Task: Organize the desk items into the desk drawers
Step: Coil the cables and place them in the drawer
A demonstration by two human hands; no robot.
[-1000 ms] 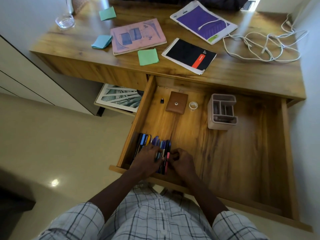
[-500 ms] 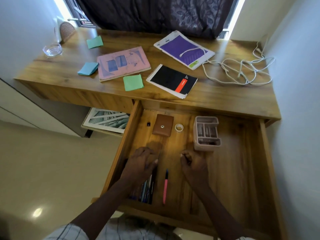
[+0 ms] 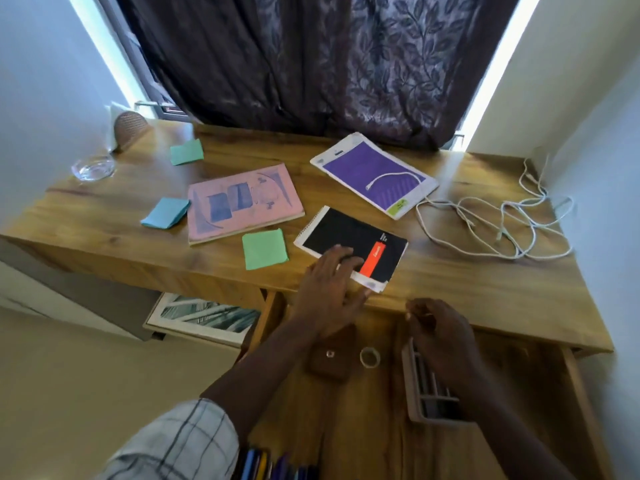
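My left hand (image 3: 329, 285) lies with spread fingers on the near corner of the black spiral notebook (image 3: 349, 237) with a red label, at the desk's front edge. My right hand (image 3: 440, 327) hovers over the open drawer (image 3: 363, 420), fingers loosely curled, nothing visible in it. On the desk lie a pink notebook (image 3: 242, 202), a purple-and-white tablet (image 3: 374, 174), green sticky pads (image 3: 265, 249) (image 3: 187, 152), a blue sticky pad (image 3: 165, 213) and a tangled white cable (image 3: 495, 220). In the drawer are pens (image 3: 273, 467), a brown wallet (image 3: 329, 358), a tape ring (image 3: 370, 357) and a pink organiser tray (image 3: 429, 393).
A glass dish (image 3: 92, 168) and a woven object (image 3: 130, 128) stand at the desk's far left corner. A dark curtain (image 3: 311, 64) hangs behind the desk. A framed print (image 3: 204, 317) leans on the floor under the desk, left of the drawer.
Both hands left the pens at the drawer's front and moved up; my left hand now rests on the black notebook. The view tilted upward toward the desk top.
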